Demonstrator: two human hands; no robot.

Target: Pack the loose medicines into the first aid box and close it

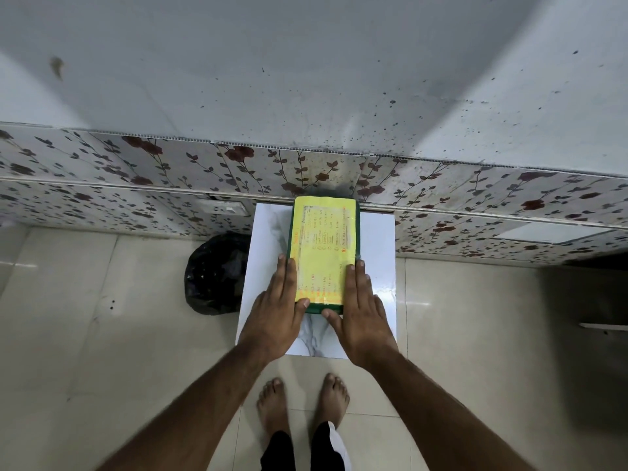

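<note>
Grey plaster wall (306,62) fills upper half of frame, w/ dark specks toward upper right. Below it, floral-print tile band (136,171) runs left to right across mid-frame. Beige floor tiles (102,334) cover lower half.

White marble-pattern table (377,266) sits centre frame, far edge against the tile band. Black plastic bag (214,273) lies on floor just beside table's left edge.

First aid box (323,246): green body, lid shut, yellow label w/ orange print on top; text too blurred to read. Box rests on table, centre frame, long axis pointing away from person. No loose medicines visible on table.

Left hand (278,311): flat, fingers extended, laid along box's left edge, thumb on near left corner. Right hand (360,311): flat, fingers extended along box's right edge, thumb at near edge. Neither hand curled; both rest open-palmed against box.

Bare feet (302,402) on floor, bottom centre.
</note>
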